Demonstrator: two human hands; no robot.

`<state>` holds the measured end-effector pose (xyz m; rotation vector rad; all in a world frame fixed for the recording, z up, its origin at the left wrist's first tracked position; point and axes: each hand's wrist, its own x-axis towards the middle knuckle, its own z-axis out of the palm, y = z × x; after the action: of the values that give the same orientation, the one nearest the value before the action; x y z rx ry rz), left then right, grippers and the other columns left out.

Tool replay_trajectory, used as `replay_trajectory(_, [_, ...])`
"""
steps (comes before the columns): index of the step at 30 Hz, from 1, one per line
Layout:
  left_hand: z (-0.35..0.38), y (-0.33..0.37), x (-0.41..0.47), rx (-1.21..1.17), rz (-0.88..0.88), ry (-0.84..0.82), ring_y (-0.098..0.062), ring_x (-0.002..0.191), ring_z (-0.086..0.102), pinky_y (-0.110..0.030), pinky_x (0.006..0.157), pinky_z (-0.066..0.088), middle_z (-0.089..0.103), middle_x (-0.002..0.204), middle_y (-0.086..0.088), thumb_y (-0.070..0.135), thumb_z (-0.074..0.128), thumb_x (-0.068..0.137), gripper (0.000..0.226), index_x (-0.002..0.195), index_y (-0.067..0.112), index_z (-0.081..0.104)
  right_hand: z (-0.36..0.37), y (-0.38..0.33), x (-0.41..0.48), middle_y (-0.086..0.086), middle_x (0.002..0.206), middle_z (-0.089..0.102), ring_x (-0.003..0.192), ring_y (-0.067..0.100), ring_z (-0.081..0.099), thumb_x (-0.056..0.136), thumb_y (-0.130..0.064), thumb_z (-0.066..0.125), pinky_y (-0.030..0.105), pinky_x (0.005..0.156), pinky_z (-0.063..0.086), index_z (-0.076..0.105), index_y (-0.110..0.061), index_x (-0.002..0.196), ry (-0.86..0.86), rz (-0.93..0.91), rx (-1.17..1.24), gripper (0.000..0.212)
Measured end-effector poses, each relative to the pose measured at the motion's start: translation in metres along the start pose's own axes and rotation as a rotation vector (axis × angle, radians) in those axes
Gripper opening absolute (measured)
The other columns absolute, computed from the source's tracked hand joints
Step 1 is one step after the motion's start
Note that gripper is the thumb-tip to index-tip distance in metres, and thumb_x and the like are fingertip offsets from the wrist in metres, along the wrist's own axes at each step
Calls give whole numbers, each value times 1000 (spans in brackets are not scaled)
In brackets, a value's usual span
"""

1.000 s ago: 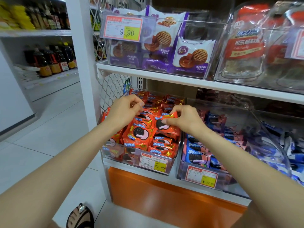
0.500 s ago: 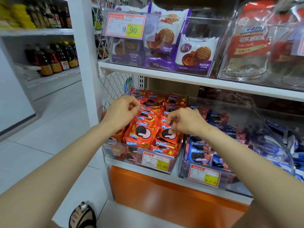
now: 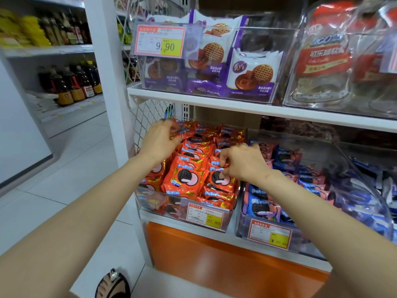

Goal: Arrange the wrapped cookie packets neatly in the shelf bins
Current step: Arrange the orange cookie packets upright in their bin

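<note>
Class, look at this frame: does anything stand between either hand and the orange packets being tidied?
Nothing visible does. The left hand grips one of the orange packets at the back of the bin; the right hand pinches one nearer the front. The bin is open on top, and the shelf above clears both hands.

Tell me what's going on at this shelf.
A person is tidying orange cookie packets in a clear bin on the lower shelf. The left hand grips a rear packet, and the right hand appears to pinch a front packet. Blue packets fill the neighbouring bin.
</note>
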<state>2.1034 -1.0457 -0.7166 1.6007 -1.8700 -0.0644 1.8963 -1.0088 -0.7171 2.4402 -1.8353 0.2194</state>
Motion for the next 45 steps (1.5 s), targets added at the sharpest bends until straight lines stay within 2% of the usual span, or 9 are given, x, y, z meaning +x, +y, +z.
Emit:
replay_trajectory(5, [10,-1,32,147,-119,-241,-33,117,50,-37,93,43,55,127,-16,39,60,88,54,130,7,46,-7,7,-3,-14,84,56,100,15,56,76,-52,69,39,98,31,59,-32,82,53,25,154,23])
replay_trajectory(8, [10,-4,41,169,-187,-313,-31,116,52,-35,92,43,56,127,-16,44,64,83,62,129,7,45,-11,13,-6,-12,75,60,81,11,56,83,-46,65,29,78,40,64,-25,79,181,48,299,21])
replay_trajectory(16, [-11,34,-5,-48,65,-39,-25,109,52,-30,85,39,57,117,-10,38,80,68,63,120,11,57,-25,12,-12,-5,70,69,60,-3,58,85,-34,65,5,60,43,71,-21,83,93,106,1069,15])
replay_trajectory(24, [-12,67,-53,-278,153,-112,-11,101,49,-19,80,37,51,108,3,30,82,66,64,118,13,49,-30,-1,-21,-1,75,66,61,2,58,80,-18,72,18,66,46,66,-9,87,34,131,1246,13])
replay_trajectory(29, [-33,48,-44,-370,-12,28,-8,77,55,-18,73,45,59,82,7,20,67,84,19,101,12,60,-32,11,-16,1,70,57,50,-3,53,85,-7,65,14,55,45,59,-15,85,118,200,1305,9])
replay_trajectory(32, [-30,26,-44,-242,29,-52,-14,82,59,-18,75,46,63,86,2,14,70,81,11,90,14,62,-25,17,-12,8,78,59,63,9,55,80,-10,72,24,63,42,55,-5,110,89,221,1196,34])
replay_trajectory(38, [-6,13,-55,223,366,-242,-17,107,43,-28,84,26,52,106,5,39,76,71,43,106,21,62,-11,13,-13,-4,70,54,61,8,48,74,-11,77,28,65,40,57,-26,85,-74,-6,847,28])
replay_trajectory(41, [-2,11,-57,325,418,-208,-19,109,43,-28,76,17,52,107,3,39,76,69,44,106,21,61,-7,8,-14,-4,97,66,89,10,60,76,-28,75,34,86,47,64,-32,103,-123,-74,472,29])
replay_trajectory(45, [-12,2,-49,353,324,-240,-19,111,41,-29,83,23,51,109,2,41,74,72,45,109,21,59,-8,-1,-15,-5,115,65,113,17,55,82,-40,68,35,98,32,58,-34,122,-162,-147,155,41])
